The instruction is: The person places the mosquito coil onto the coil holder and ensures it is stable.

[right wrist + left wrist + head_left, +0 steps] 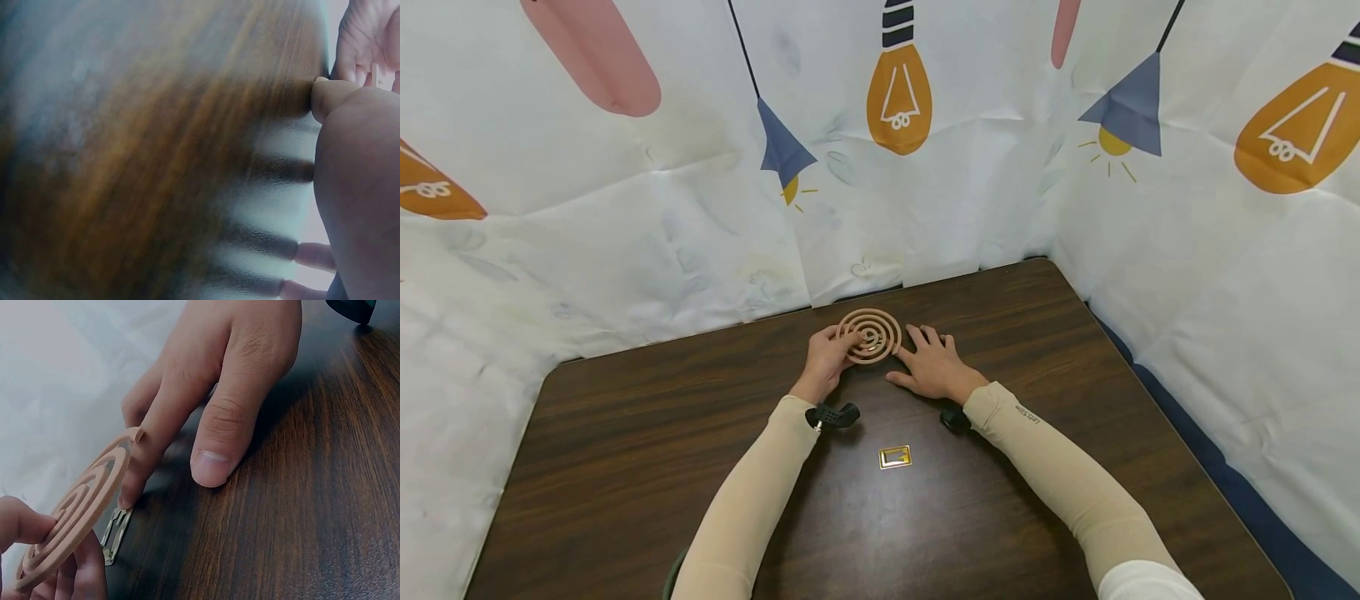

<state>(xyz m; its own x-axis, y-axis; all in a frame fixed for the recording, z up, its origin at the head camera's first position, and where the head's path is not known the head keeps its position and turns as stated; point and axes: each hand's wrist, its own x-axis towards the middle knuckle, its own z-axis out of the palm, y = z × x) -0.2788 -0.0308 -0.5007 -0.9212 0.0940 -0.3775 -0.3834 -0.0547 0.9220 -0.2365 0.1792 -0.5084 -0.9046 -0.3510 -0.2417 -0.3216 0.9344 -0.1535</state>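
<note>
My left hand (824, 360) pinches a tan mosquito coil (891, 320) between thumb and fingers. In the left wrist view the coil (80, 534) is tilted, its outer end touching or very near a right finger. Below it, a small metal coil stand (107, 556) lies on the table, with a right fingertip on or against its end. My right hand (934, 369) rests with spread fingers on the table just right of the coil. The right wrist view shows the right hand (362, 169) close up, with part of the left hand (362, 47) beyond it.
A small, shiny rectangular metal piece (895, 457) lies between the forearms on the dark wood-grain table (647, 433). White patterned curtains (700, 200) hang along the back and sides. Black wrist devices (835, 416) are worn on both wrists.
</note>
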